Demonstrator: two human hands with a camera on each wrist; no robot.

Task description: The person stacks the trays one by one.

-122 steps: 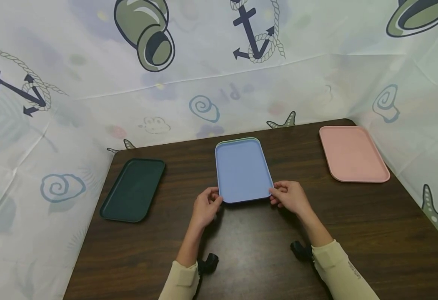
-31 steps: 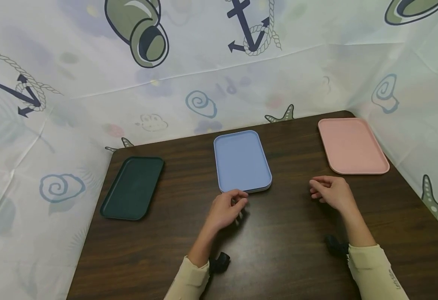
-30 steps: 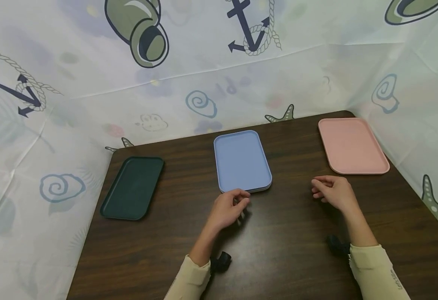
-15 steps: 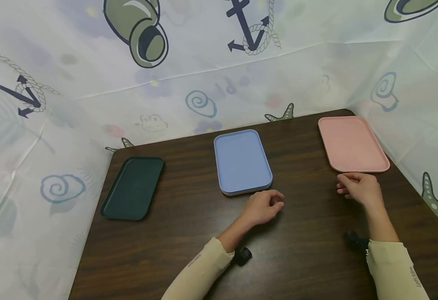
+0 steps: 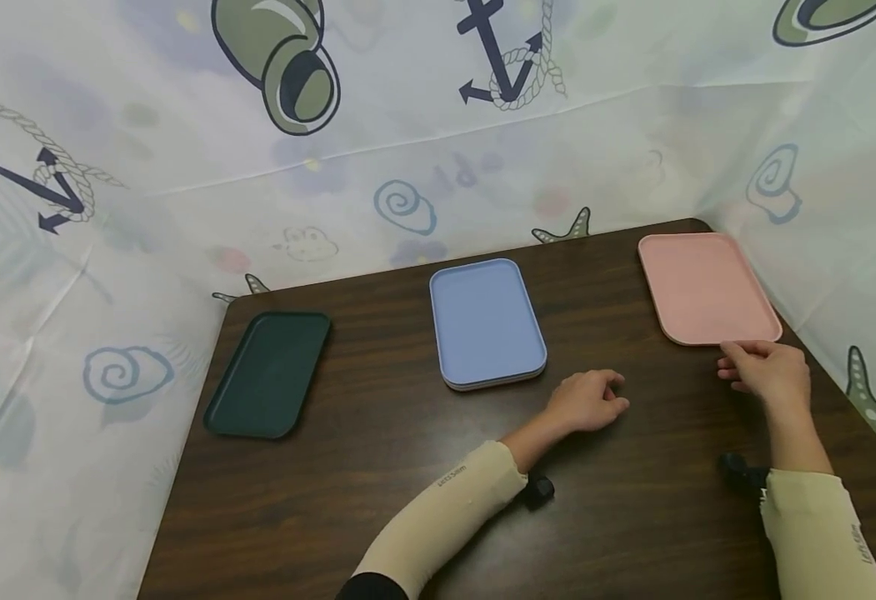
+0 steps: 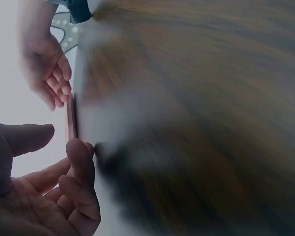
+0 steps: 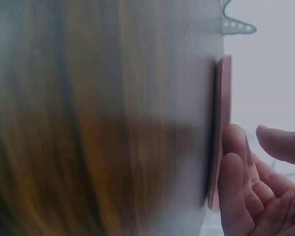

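At the table's far right lies a pink tray (image 5: 710,287), flat on the wood. My right hand (image 5: 769,375) is at its near edge, and in the right wrist view the thumb stands apart from the loosely bent fingers (image 7: 233,182) with nothing pinched. My left hand (image 5: 586,400) hovers over the table between the blue tray and the pink one, fingers relaxed, holding nothing. The blue tray (image 5: 488,321) rests at the back middle on top of at least one more tray, whose pale rim shows below it. The left wrist view shows the pink tray's edge (image 6: 71,118) beyond my fingers.
A dark green tray (image 5: 268,375) lies at the left of the brown wooden table (image 5: 377,483). Printed cloth (image 5: 377,108) hangs behind the table and along both sides. Black wrist cameras (image 5: 539,492) stick out from both sleeves.
Both hands have let go of the blue tray, which now sits on its stack. They have moved right, the right hand to the pink tray's near edge, the left following.
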